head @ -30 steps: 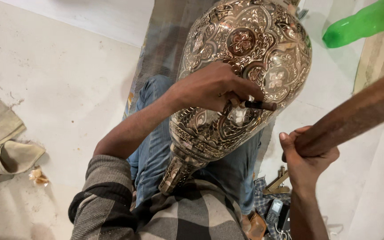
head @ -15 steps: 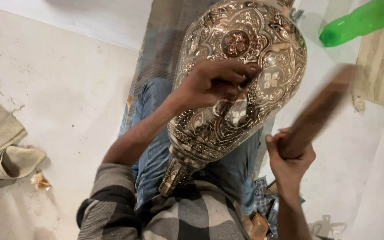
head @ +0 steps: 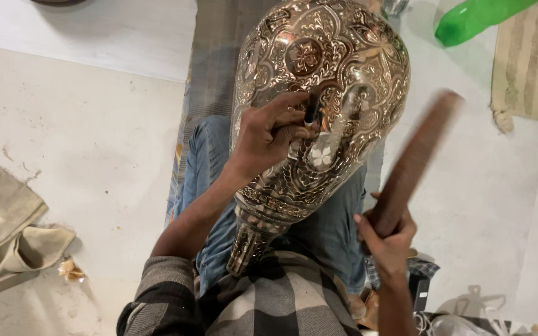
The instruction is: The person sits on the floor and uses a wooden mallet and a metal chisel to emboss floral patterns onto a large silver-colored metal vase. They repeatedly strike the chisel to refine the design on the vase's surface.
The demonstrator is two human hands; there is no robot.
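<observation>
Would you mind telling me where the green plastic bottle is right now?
In the head view the green bottle lies on the pale floor at the top right, beyond the engraved metal vase and just left of the striped mat.

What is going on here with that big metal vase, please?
A seated person rests an ornate engraved vase across their lap. The left hand presses a small dark punch against its patterned surface, while the right hand grips a wooden stick, blurred with motion. A green bottle lies on the floor nearby.
</observation>
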